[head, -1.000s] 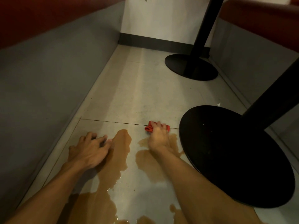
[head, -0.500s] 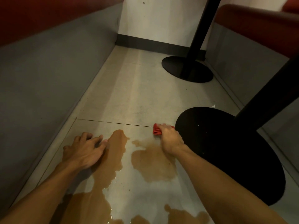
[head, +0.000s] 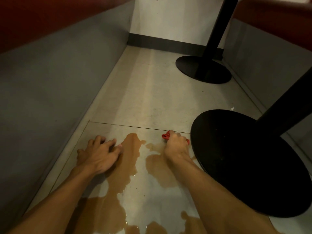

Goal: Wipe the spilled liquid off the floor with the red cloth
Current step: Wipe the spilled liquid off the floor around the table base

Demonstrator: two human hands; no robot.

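Starting at the left, my left hand (head: 99,156) rests braced on the floor (head: 143,102) near the grey bench panel (head: 50,98). Its fingers are spread and bent at the tips and hold nothing, and the fingertips touch the edge of the spilled liquid (head: 130,159). That brown streak has its long axis running from near the far tile joint back toward me, and it widens into pools at the near edge of view. A second patch lies to its right, partly under my right wrist. The red cloth (head: 166,136) is bunched in my right hand (head: 176,146), which is clenched round it at the patch's far end, just beside the black table base (head: 244,166). Nearly all the liquid therefore lies nearer to me and left of the cloth. I judge the right hand should draw back along the streaks.
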